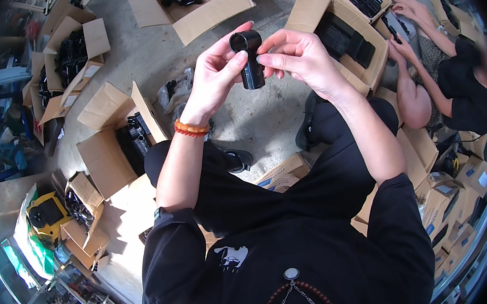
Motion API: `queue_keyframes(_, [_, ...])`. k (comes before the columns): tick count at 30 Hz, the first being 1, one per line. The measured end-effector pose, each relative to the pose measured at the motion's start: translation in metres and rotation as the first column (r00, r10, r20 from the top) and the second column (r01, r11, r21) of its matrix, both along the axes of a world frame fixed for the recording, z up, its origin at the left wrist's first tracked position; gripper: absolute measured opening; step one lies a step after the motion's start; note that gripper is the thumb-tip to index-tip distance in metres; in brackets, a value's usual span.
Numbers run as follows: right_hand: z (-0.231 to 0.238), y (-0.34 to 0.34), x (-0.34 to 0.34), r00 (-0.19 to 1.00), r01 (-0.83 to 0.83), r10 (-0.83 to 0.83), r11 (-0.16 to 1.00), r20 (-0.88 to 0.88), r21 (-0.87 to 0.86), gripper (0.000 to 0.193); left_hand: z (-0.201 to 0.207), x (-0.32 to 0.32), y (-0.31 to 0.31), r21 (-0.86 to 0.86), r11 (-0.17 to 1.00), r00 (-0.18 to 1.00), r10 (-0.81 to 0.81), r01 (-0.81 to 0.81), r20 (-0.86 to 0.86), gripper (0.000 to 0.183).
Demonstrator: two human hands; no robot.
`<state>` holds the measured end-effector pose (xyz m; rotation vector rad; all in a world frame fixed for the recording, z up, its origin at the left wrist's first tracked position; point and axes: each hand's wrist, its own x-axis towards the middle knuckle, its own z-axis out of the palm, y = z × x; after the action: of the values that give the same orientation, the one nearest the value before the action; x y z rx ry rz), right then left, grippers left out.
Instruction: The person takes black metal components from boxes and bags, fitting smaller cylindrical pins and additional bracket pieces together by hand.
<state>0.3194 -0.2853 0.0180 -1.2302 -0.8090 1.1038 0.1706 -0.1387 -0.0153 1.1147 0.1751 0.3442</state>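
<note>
Between my two hands, above my lap, is a black tube fitting (253,78) with a round ring opening at its top and a short cylinder below. My left hand (217,71) grips it from the left, its thumb at the ring's lower edge and its fingers behind. From the other side my right hand (300,57) is closed, thumb and fingertips pinched against the fitting's right side. Whether a small part is also inside that pinch cannot be made out. The fingers behind the fitting are partly hidden.
Open cardboard boxes with black parts surround me: a left box (102,161), a far box (206,19) and a right box (359,65). A plastic bag (175,91) lies on the floor. At the right, a seated co-worker (455,79) handles a black part. Cartons (444,202) are stacked lower right.
</note>
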Motion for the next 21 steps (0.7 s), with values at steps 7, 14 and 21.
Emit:
queue_keyframes(7, [-0.021, 0.008, -0.016, 0.916, 0.196, -0.282, 0.935, 0.287, 0.294, 0.014, 0.003, 0.002, -0.004, -0.005, 0.995, 0.995, 0.097, -0.097, -0.014, 0.052])
queue_keyframes(14, [-0.029, 0.013, -0.019, 0.846, 0.287, -0.378, 0.917, 0.377, 0.276, 0.014, 0.001, 0.003, -0.005, 0.008, 0.991, 0.990, 0.132, -0.131, -0.052, 0.053])
queue_keyframes(21, [-0.058, 0.014, -0.037, 0.931, 0.322, -0.330, 0.944, 0.156, 0.073, 0.031, -0.012, 0.007, -0.004, 0.494, 0.794, 0.866, 0.478, -0.354, -0.148, 0.051])
